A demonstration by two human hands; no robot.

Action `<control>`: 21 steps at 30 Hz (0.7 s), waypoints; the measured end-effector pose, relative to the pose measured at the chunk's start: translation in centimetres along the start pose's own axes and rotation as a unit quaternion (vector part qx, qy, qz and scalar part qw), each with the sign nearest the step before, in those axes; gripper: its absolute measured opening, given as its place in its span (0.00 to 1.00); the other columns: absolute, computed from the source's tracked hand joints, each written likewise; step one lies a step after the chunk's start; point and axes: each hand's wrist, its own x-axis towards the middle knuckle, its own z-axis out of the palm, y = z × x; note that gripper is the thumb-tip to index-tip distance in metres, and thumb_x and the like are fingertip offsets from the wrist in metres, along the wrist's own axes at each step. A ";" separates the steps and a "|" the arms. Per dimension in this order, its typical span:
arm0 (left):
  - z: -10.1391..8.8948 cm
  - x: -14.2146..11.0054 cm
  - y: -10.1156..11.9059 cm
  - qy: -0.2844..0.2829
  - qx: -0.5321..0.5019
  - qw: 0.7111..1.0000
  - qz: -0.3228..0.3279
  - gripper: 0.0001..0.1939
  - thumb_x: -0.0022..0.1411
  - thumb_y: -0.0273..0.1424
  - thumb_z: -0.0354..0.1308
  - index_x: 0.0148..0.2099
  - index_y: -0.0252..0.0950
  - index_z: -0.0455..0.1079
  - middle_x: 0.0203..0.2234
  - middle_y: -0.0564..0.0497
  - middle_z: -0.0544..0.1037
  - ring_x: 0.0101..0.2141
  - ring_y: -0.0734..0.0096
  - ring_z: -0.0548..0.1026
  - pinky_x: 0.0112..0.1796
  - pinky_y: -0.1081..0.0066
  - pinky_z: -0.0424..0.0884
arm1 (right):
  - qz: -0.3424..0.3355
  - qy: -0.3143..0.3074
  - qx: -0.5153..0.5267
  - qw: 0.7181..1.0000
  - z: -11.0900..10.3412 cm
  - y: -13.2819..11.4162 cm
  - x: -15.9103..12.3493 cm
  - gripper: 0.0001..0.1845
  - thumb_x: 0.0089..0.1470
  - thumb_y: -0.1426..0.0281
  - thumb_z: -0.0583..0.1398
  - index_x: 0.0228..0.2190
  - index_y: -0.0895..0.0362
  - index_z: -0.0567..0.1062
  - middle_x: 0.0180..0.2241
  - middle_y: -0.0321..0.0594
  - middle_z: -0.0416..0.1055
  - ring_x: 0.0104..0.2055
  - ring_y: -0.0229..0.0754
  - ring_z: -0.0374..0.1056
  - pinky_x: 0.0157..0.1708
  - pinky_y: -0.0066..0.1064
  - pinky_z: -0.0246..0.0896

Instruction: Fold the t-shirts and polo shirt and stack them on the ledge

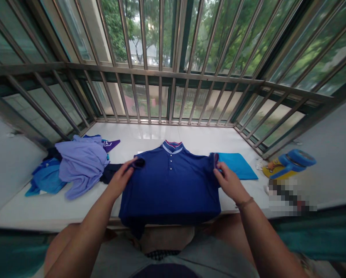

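Observation:
A dark blue polo shirt (173,185) lies spread front side up, its striped collar toward the window and its lower part hanging over the sill's front edge. My left hand (122,177) pinches the cuff of the sleeve on the left, which is folded in over the shirt. The other sleeve's cuff is between the fingers and thumb of my right hand (226,179), lifted a little at the shirt's right side. A flat, bright blue folded cloth (236,166) lies just beyond my right hand.
A pile of crumpled clothes (83,166), lavender, blue and dark, sits on the left of the white sill (149,133). At the right lies a yellow bottle with a blue lid (291,164), beside a blurred-out patch. Metal bars (161,71) line the window behind.

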 end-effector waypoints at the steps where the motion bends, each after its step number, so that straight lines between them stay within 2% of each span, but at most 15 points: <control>1: 0.3 -1.1 0.1 -0.089 0.049 0.995 0.019 0.30 0.61 0.53 0.68 0.61 0.46 0.80 0.63 0.45 0.80 0.66 0.46 0.75 0.67 0.50 0.69 | -0.053 -0.085 -0.005 0.995 0.5 -1.0 -1.0 0.18 0.66 0.51 0.58 0.41 0.51 0.75 0.53 0.49 0.80 0.52 0.53 0.76 0.56 0.44 0.69; 2: 0.4 -1.9 0.1 -0.171 0.094 0.980 0.038 0.31 0.59 0.53 0.71 0.61 0.47 0.80 0.65 0.44 0.78 0.67 0.44 0.73 0.68 0.49 0.67 | -0.092 -0.157 -0.009 0.983 0.9 -1.7 -1.8 0.17 0.67 0.51 0.58 0.42 0.51 0.77 0.60 0.49 0.77 0.58 0.53 0.74 0.61 0.45 0.66; 3: 0.6 -2.5 0.0 -0.225 0.136 0.963 0.058 0.31 0.60 0.53 0.70 0.62 0.48 0.80 0.67 0.44 0.76 0.69 0.43 0.71 0.70 0.47 0.64 | -0.108 -0.202 -0.010 0.973 1.2 -2.1 -2.4 0.17 0.68 0.52 0.58 0.44 0.50 0.78 0.64 0.48 0.75 0.63 0.54 0.72 0.64 0.45 0.64; 4: 0.7 -2.9 -0.2 -0.251 0.181 0.947 0.079 0.30 0.64 0.53 0.66 0.64 0.48 0.79 0.69 0.44 0.74 0.70 0.44 0.69 0.71 0.45 0.62 | -0.108 -0.219 -0.013 0.970 1.4 -2.1 -2.8 0.18 0.69 0.52 0.57 0.46 0.50 0.79 0.65 0.47 0.74 0.65 0.53 0.71 0.66 0.45 0.63; 5: 0.9 -2.9 -0.4 -0.253 0.217 0.938 0.095 0.29 0.69 0.53 0.61 0.66 0.47 0.78 0.69 0.44 0.73 0.70 0.45 0.69 0.71 0.45 0.61 | -0.097 -0.214 -0.020 0.972 1.5 -1.8 -3.0 0.19 0.70 0.53 0.55 0.48 0.50 0.80 0.64 0.47 0.75 0.64 0.53 0.72 0.66 0.45 0.63; 8: 1.0 -2.1 -1.5 -0.192 0.254 0.943 0.101 0.28 0.76 0.48 0.49 0.65 0.42 0.77 0.64 0.41 0.79 0.66 0.50 0.75 0.70 0.49 0.65 | -0.053 -0.142 -0.070 0.986 1.7 0.4 -2.7 0.22 0.73 0.56 0.51 0.49 0.52 0.81 0.53 0.48 0.82 0.56 0.52 0.77 0.61 0.44 0.68; 11: 1.0 -0.8 -2.4 -0.158 0.281 0.941 0.099 0.26 0.75 0.42 0.46 0.62 0.38 0.78 0.59 0.40 0.82 0.60 0.53 0.79 0.66 0.54 0.69 | -0.039 -0.108 -0.131 0.985 2.3 2.6 -2.4 0.19 0.71 0.58 0.53 0.47 0.54 0.80 0.47 0.48 0.83 0.51 0.52 0.78 0.56 0.42 0.69; 16: 2.0 0.0 -3.4 -0.133 0.339 0.927 0.096 0.24 0.74 0.36 0.46 0.60 0.35 0.78 0.55 0.38 0.83 0.57 0.51 0.80 0.63 0.54 0.72 | -0.080 -0.073 -0.175 0.979 6.0 3.3 -3.8 0.19 0.69 0.63 0.58 0.56 0.55 0.78 0.55 0.50 0.79 0.57 0.52 0.75 0.60 0.42 0.68; 21: 3.2 -1.9 -3.5 -0.091 0.378 0.917 0.085 0.20 0.72 0.42 0.56 0.58 0.37 0.78 0.53 0.37 0.82 0.56 0.46 0.79 0.60 0.53 0.73 | -0.100 -0.010 -0.230 0.968 10.1 3.6 -5.4 0.22 0.70 0.66 0.56 0.60 0.59 0.76 0.62 0.56 0.74 0.64 0.57 0.70 0.66 0.50 0.64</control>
